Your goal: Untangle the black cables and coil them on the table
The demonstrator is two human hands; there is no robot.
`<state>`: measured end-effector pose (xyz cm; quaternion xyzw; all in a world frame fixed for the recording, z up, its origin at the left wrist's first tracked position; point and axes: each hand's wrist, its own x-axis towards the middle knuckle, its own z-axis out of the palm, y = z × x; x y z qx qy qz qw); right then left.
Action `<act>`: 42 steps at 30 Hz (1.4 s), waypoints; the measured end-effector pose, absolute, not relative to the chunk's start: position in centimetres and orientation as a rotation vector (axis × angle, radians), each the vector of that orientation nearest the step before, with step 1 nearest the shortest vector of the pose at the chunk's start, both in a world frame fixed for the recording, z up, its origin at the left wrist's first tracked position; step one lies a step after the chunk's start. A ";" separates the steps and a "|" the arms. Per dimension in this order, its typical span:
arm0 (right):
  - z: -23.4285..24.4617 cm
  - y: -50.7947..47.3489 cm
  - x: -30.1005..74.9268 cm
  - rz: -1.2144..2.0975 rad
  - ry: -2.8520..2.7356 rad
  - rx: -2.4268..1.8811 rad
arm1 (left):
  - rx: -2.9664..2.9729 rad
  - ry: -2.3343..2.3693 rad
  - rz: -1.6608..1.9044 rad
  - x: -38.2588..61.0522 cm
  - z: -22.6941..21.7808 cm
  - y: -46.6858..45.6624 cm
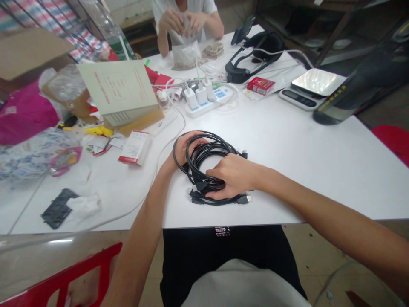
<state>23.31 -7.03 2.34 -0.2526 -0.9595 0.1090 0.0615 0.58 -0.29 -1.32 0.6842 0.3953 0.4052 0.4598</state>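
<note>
Several black cables (211, 149) with HDMI-type plugs lie coiled in loose rings near the front edge of the white table. My left hand (185, 147) is closed around the left side of the coils, its fingers partly hidden behind the loops. On the near right part, my right hand (234, 174) grips the bundle between thumb and fingers. One plug (245, 199) with a metal tip points right, below my right hand. Other plug ends stick out at the left front and the upper right of the coils.
A power strip (223, 96) with chargers stands beyond the coils. Leftward are a red-and-white box (134, 148), an open carton (128, 91) and a white cord (134, 207). At right are a scale (298, 99) and dark bottle (332, 106). Opposite, a person (187, 25) handles a plastic bag.
</note>
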 end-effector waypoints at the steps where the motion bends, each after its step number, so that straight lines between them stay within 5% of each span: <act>1: 2.3 -6.8 23.4 0.325 -2.905 -0.777 | 1.677 0.968 1.011 0.5 -1.7 -0.1; 13: 2.5 -3.8 25.4 0.337 -2.799 -1.039 | 1.974 1.126 1.084 0.4 -2.3 0.2; 30: 2.3 -4.0 25.8 0.174 -2.366 -0.818 | 1.837 1.105 1.036 0.2 -1.0 -0.9; 42: 3.1 -4.5 26.0 0.063 -2.044 -1.184 | 1.969 1.086 1.028 0.5 -1.5 -0.6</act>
